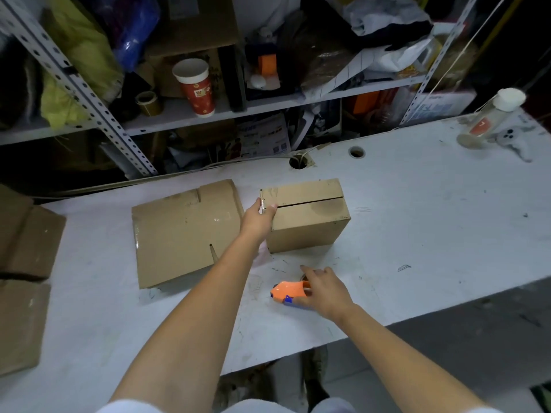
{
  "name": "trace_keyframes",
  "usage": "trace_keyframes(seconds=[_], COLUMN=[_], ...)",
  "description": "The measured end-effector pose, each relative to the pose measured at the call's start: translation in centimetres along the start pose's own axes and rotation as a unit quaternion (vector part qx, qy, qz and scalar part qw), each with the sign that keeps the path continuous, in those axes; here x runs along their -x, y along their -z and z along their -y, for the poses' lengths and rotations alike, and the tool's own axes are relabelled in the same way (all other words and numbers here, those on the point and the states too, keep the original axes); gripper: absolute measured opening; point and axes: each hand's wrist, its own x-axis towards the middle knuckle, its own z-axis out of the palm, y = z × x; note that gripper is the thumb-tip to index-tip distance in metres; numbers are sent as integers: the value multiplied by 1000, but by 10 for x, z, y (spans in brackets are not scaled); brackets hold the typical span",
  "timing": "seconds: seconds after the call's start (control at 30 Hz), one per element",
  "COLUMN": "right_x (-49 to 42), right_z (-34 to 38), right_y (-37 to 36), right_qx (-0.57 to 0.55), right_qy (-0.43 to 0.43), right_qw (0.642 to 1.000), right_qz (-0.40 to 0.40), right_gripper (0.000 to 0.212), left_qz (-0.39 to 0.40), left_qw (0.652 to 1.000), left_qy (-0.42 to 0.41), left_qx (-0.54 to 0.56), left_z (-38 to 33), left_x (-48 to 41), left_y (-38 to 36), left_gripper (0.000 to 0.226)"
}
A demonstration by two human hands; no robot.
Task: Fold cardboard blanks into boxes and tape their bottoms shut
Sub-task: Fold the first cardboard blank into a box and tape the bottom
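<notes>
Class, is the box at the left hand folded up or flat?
Folded up: the box stands three-dimensional, top flaps meeting at a seam.

Folded brown cardboard box (307, 222): stood on the white desk (417, 234), right of the flat brown cardboard blank (185, 234).
Orange plastic tape dispenser (287, 290): lay before the box.

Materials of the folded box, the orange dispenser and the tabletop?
The folded box: cardboard, matte brown, scuffed, with a flap seam on top. The tape dispenser: probably moulded plastic, glossy orange with a blue part. The tabletop: likely painted or laminated board, matte white, scratched and stained.
</notes>
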Motion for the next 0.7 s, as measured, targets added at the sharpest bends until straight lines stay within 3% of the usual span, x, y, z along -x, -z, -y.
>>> trace_keyframes(seconds=[0.1, 0.2, 0.27, 0.43, 0.6, 0.7], right_x=[-1, 0, 1, -2, -6, -2], right_z=[-2, -11, -15, -10, -4, -10], right_y=[-5, -8, -11, -17, -28, -20], right_qx=[7, -7, -13, 37, 56, 11], right_qy=[8, 23, 39, 75, 67, 55], right_qw=[999, 998, 999, 996, 994, 997], right_qz=[-33, -53, -35, 37, 60, 45], right_gripper=[93, 77, 73, 90, 71, 73], left_qz=[2, 3, 3, 9, 13, 13], left_qw=[1000, 1000, 1000, 1000, 1000, 1000], left_qy=[2, 0, -1, 3, 3, 0], left_qx=[6, 2, 0, 5, 9, 1], left_z=[1, -1, 0, 4, 6, 13], left_x=[-1, 1, 0, -5, -8, -18], left_y=[0, 0, 1, 2, 2, 2], left_gripper=[105, 99, 100, 101, 98, 96])
